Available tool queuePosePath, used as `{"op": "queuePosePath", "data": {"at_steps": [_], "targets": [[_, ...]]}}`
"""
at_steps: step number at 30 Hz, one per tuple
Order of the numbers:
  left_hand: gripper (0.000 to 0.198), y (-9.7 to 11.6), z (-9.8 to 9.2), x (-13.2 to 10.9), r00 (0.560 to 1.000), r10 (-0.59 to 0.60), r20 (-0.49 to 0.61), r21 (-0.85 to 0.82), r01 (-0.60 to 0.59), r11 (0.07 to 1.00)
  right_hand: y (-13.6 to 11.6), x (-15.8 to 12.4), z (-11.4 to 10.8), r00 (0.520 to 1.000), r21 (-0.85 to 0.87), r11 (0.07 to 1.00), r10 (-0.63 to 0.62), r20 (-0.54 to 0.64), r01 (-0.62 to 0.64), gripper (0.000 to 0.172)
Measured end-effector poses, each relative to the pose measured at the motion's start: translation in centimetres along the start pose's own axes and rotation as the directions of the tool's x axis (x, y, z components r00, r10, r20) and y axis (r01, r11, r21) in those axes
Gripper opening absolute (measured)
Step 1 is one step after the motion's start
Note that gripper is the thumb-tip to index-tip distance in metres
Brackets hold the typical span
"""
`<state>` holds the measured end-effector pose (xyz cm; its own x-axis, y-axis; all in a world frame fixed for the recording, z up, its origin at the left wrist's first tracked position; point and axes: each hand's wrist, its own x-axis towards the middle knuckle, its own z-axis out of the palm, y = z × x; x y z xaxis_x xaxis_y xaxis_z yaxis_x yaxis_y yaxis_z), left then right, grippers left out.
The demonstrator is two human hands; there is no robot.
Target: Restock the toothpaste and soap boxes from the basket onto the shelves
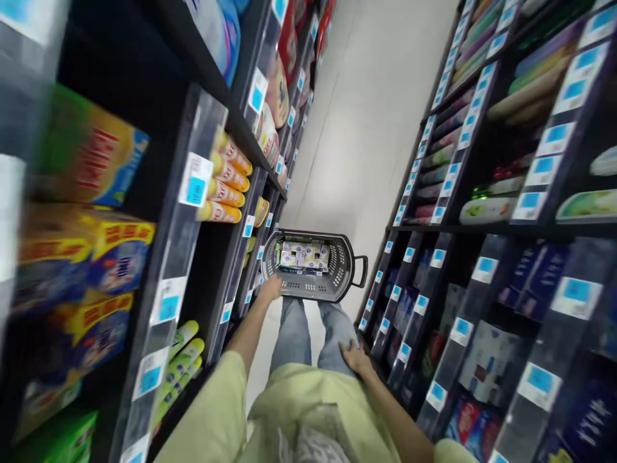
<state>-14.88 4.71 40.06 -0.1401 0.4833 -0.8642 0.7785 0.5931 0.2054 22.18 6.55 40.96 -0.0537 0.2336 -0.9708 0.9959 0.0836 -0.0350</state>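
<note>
Head view. The work stands part-way, judged from how things lie: goods are already inside the dark grey perforated plastic shopping basket (303,289), just beyond your feet in the aisle. Inside it, toward the far side, lie white, yellow and blue printed packs (304,256); bare basket wall shows around them, so there appears to be room left. You cannot confirm from here whether the basket bears on the pale floor (347,96).

Left hand (271,289): at the basket's near left rim, apparently touching it. Whether the fingers are clenched on the rim cannot be told. Right hand (355,357): released, fingers spread on your right thigh, holding nothing. The black loop handle (365,271) projects right from the basket, with no hand on it.

Goods remain shelved on both sides: at left, orange bottles with yellow caps (226,193); at right, dark blue packs (535,280). Neither hand touches these.
</note>
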Motion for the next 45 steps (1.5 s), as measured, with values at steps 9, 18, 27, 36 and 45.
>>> {"op": "queuePosePath", "data": {"at_steps": [9,18,27,36,45], "targets": [[0.076,-3.7,6.3,18.8,0.986,0.048,-0.161,0.092,-0.034,0.995,2.2,9.6,5.0,0.969,-0.008,0.973,0.230,0.094,-0.231,0.067],[0.074,-6.2,16.1,32.1,0.982,0.130,-0.138,0.160,-0.107,0.981,3.6,14.1,6.2,0.940,0.100,0.936,0.340,-0.013,-0.337,0.093],[0.095,-4.7,17.9,31.2,0.986,0.128,-0.106,0.028,-0.126,0.992,2.2,13.8,5.5,0.927,0.219,0.966,-0.049,-0.372,0.139,0.064],[0.100,9.3,18.9,17.6,0.622,0.746,-0.237,-0.393,-0.764,0.513,1.5,16.4,4.1,0.989,0.933,0.332,-0.092,-0.112,0.137,0.077],[0.077,9.5,17.3,20.7,0.723,0.666,-0.182,-0.613,-0.613,0.498,1.8,17.7,2.6,0.999,0.894,0.447,0.001,-0.045,0.040,0.064]]}}
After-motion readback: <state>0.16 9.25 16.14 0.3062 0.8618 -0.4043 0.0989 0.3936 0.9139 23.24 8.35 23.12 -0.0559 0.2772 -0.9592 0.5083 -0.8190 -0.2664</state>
